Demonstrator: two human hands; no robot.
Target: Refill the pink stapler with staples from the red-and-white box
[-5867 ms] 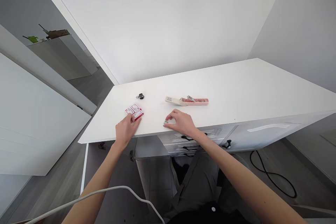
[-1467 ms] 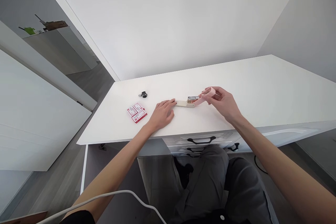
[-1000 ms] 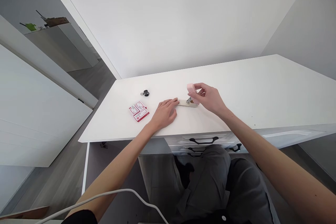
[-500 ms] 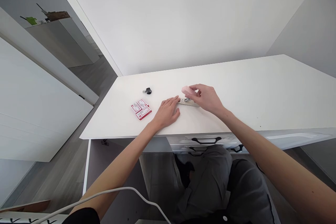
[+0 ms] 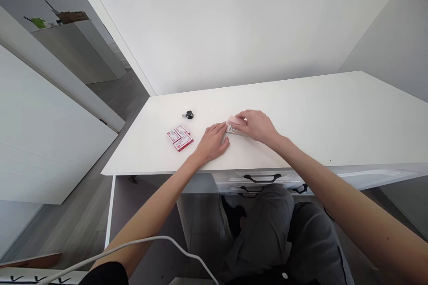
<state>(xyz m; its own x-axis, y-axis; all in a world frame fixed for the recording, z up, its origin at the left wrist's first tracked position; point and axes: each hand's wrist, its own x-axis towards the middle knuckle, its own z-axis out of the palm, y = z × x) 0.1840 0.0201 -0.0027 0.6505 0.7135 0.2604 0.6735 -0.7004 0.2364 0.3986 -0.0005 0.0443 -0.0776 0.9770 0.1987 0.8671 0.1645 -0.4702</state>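
My left hand (image 5: 212, 143) lies on the white tabletop with its fingers stretched out and the thumb apart. Its fingertips touch the left end of a narrow, light beige strip-shaped thing (image 5: 230, 128) with dark marks on it. My right hand (image 5: 259, 125) grips a small pale pink block (image 5: 236, 120) between thumb and fingers, low over that strip. Whether the block touches the strip I cannot tell. The right hand hides the strip's right part. Left of my left hand lie red-and-white small boxes (image 5: 180, 137), side by side.
A small black-and-silver thing, like a key (image 5: 188, 115), lies behind the boxes. Below the white tabletop (image 5: 317, 116) are drawers with black handles (image 5: 262, 178). A white cable (image 5: 167, 238) crosses over my left forearm. A wall (image 5: 240, 22) rises behind.
My right hand has moved slightly left and down with the pink block, now closer over the strip. A metallic part seen on the strip earlier is now covered. My left hand has stayed put.
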